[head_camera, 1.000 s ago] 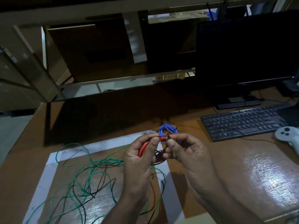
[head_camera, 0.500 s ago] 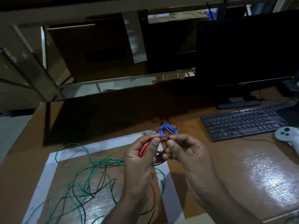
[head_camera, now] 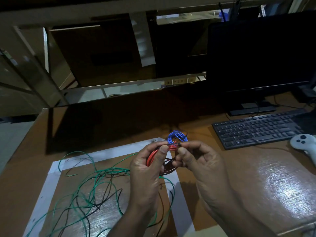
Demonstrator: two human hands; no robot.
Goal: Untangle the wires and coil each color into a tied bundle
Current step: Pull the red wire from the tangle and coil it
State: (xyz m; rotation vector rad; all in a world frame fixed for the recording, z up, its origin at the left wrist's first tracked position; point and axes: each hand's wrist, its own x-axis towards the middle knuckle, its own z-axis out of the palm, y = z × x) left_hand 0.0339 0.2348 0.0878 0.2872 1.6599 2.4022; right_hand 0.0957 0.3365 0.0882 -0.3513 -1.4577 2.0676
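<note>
Red wire coil [head_camera: 151, 159] sits in your left hand [head_camera: 145, 170], fingers curled round the loops, held up above the desk [head_camera: 256, 168]. Your right hand [head_camera: 201, 161] pinches a short dark tie [head_camera: 172, 144] at the top of the coil, thumb and forefinger tight on it; the left thumb and forefinger pinch its other end. Step in hand looks like tying off the red bundle. Blue bundle [head_camera: 177, 135] lies on the desk just behind your hands, already coiled; can't tell if it is tied. Green wire [head_camera: 95, 182] and black wire [head_camera: 106, 190] lie loose and crossed inside the white tape square [head_camera: 56, 168], lower left, not started. Next: wrap or twist the tie round the red loops and cinch it without letting the coil spring open, so keep the left grip firm.
</note>
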